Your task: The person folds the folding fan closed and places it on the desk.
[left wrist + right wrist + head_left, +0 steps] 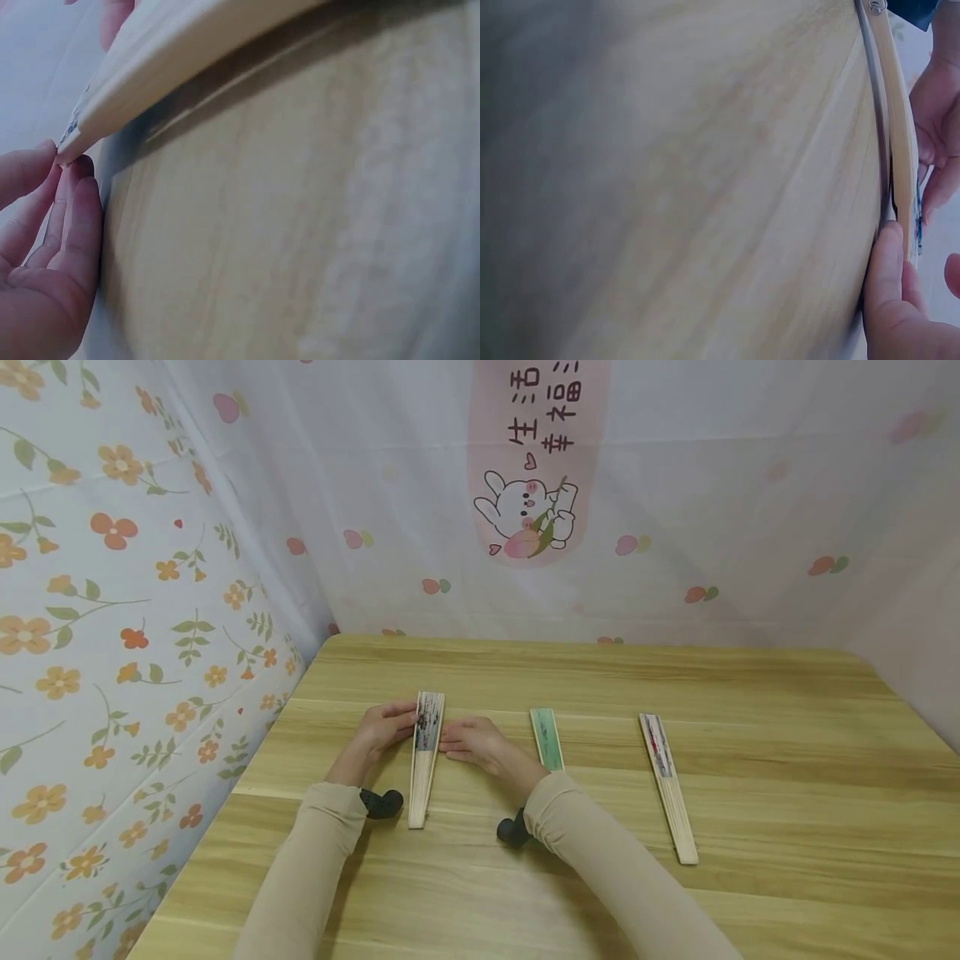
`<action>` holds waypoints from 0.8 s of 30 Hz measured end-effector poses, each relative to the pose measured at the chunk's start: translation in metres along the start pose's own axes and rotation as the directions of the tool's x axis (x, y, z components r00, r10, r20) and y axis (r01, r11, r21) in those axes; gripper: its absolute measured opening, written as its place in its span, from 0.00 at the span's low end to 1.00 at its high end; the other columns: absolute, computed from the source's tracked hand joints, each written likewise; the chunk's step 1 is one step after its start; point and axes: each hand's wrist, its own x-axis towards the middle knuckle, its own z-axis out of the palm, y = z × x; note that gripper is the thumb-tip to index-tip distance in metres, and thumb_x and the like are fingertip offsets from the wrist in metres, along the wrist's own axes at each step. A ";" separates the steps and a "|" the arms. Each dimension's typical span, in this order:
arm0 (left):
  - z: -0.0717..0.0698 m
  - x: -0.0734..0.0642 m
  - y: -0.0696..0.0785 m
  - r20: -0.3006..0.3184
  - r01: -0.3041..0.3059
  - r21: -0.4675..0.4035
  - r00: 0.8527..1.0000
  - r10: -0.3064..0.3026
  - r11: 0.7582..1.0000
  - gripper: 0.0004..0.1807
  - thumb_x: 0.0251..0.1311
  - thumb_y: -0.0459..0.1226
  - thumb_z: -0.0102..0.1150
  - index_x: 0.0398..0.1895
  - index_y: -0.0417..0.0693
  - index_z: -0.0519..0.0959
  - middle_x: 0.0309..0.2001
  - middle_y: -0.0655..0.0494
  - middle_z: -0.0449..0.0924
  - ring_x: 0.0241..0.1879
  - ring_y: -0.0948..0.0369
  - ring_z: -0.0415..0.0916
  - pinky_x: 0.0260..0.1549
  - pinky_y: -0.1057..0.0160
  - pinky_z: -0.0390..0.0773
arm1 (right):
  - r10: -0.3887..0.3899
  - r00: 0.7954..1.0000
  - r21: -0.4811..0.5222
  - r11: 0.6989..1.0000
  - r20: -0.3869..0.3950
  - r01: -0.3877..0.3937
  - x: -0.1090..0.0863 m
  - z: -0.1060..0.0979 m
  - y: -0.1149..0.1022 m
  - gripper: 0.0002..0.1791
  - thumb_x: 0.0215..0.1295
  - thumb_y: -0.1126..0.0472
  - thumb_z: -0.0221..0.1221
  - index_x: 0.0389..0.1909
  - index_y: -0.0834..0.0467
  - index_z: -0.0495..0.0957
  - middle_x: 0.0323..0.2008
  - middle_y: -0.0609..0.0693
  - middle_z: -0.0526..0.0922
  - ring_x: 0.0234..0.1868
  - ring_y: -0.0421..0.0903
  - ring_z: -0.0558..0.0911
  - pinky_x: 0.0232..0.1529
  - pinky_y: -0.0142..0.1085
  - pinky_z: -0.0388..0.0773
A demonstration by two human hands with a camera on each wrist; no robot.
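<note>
A folded hand fan with a grey patterned leaf and pale wooden sticks lies between both hands, its leaf end pointing away. My left hand is at its left edge; in the left wrist view thumb and fingertips pinch the edge of the fan near the leaf. From the other side my right hand reaches in with extended fingers. The right wrist view has its fingertips against the side of the fan, the thumb held apart.
A green folded fan lies partly hidden behind the right forearm. Farther right is another folded fan with a grey and red leaf. All are on the wooden table, bordered by a flowered cloth and a printed curtain.
</note>
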 end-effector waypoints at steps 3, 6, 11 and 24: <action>0.000 0.000 -0.001 -0.009 -0.006 0.001 1.000 0.006 1.000 0.20 0.59 0.26 0.48 0.55 0.28 0.65 0.54 0.35 0.66 0.45 0.60 0.71 0.47 0.65 0.71 | 0.007 1.000 0.015 1.000 -0.001 -0.007 0.000 0.000 0.001 0.16 0.64 0.69 0.46 0.50 0.73 0.67 0.46 0.64 0.75 0.42 0.50 0.78 0.46 0.37 0.74; 0.000 0.001 -0.003 -0.016 -0.013 -0.002 1.000 0.013 1.000 0.20 0.58 0.25 0.48 0.55 0.27 0.65 0.54 0.34 0.66 0.43 0.61 0.72 0.46 0.66 0.72 | 0.011 1.000 0.032 0.999 0.003 -0.011 0.000 -0.001 0.001 0.16 0.64 0.69 0.46 0.51 0.73 0.67 0.46 0.65 0.74 0.42 0.50 0.78 0.47 0.38 0.73; -0.001 0.003 -0.006 -0.016 -0.030 0.003 0.999 0.030 1.000 0.19 0.58 0.25 0.49 0.53 0.25 0.66 0.52 0.33 0.68 0.40 0.62 0.74 0.43 0.67 0.73 | 0.018 1.000 0.037 0.999 0.011 -0.019 -0.001 -0.001 0.000 0.17 0.65 0.68 0.45 0.52 0.73 0.65 0.46 0.65 0.73 0.44 0.51 0.77 0.48 0.38 0.72; 0.000 -0.001 -0.004 -0.034 -0.010 0.017 0.999 0.011 1.000 0.20 0.60 0.30 0.50 0.54 0.28 0.66 0.54 0.36 0.67 0.42 0.63 0.73 0.47 0.65 0.71 | 0.013 0.999 0.010 1.000 0.031 -0.014 -0.009 -0.002 -0.004 0.18 0.66 0.67 0.45 0.53 0.73 0.64 0.48 0.66 0.72 0.48 0.54 0.75 0.50 0.39 0.71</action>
